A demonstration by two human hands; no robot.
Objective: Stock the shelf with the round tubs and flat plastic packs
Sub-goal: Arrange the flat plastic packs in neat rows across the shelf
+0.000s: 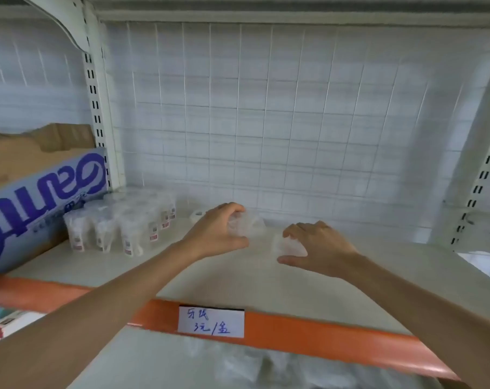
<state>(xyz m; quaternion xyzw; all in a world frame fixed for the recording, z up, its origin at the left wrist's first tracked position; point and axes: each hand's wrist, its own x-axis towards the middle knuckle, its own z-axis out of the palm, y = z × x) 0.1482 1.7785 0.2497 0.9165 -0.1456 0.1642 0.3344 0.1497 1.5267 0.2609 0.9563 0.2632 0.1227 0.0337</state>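
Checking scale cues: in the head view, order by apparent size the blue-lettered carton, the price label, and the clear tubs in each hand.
1. blue-lettered carton
2. price label, nearest the camera
3. left tub in the left hand and right tub in the right hand: alike, unranked

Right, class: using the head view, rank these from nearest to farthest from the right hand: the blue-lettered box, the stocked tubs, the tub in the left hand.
1. The tub held by the left hand, just left of the right hand, mid-shelf.
2. The stocked tubs, grouped further left.
3. The blue-lettered box, at the shelf's far left end.
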